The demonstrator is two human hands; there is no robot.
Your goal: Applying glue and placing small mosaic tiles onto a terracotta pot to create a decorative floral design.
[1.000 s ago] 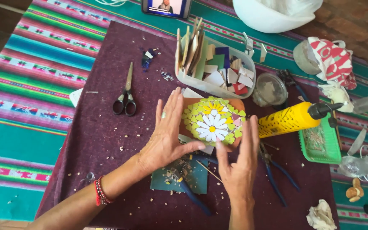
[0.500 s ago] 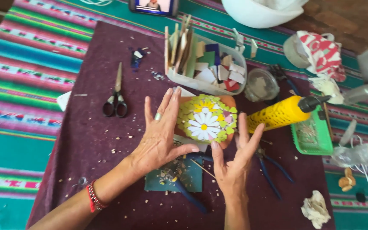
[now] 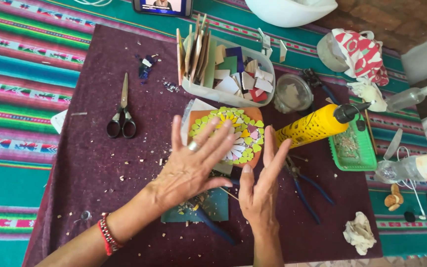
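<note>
Yellow-green mosaic disc point(image 3: 228, 136) now partly covered; left hand point(image 3: 191, 165) slid across.

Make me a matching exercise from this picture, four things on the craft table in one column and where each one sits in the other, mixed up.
Things:
1. scissors
2. yellow glue bottle
3. plastic tub of tile pieces
4. crumpled paper

Places:
A. behind the flower mosaic, far side of the mat
B. near right corner of the purple mat
C. left of the left hand, lying flat
D. lying right of the mosaic, by the green tray

Pairs: 1-C, 2-D, 3-A, 4-B
</note>
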